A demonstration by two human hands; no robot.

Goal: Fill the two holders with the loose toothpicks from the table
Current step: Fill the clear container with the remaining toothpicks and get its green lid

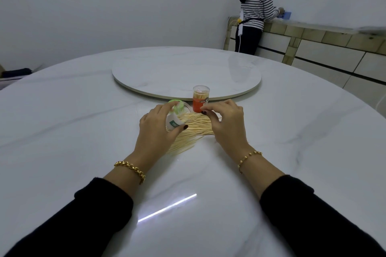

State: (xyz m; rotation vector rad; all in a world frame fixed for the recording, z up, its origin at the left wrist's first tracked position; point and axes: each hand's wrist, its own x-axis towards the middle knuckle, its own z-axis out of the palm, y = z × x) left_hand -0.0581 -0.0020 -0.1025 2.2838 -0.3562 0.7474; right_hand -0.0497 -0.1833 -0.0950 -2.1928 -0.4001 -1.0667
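My left hand [158, 126] is raised just off the bench [83, 131], wrist low, its grip curled round the green holder [173, 123]: thumb across the label, fingers over the green end. That holder is tipped well over on its side, its clear part towards the loose toothpicks [195, 129]; some pale sticks show through it, but I cannot say how full it is. My right hand [226, 124] arches over the right side of the pile, fingers bent down, thumb and forefinger tips close together at the far end of the sticks; whether that grip has hold of any I cannot tell. The toothpicks lie fanned on the bench between both hands. Just beyond them the orange holder [199, 100] stands upright with a clear top, sticks packed inside.
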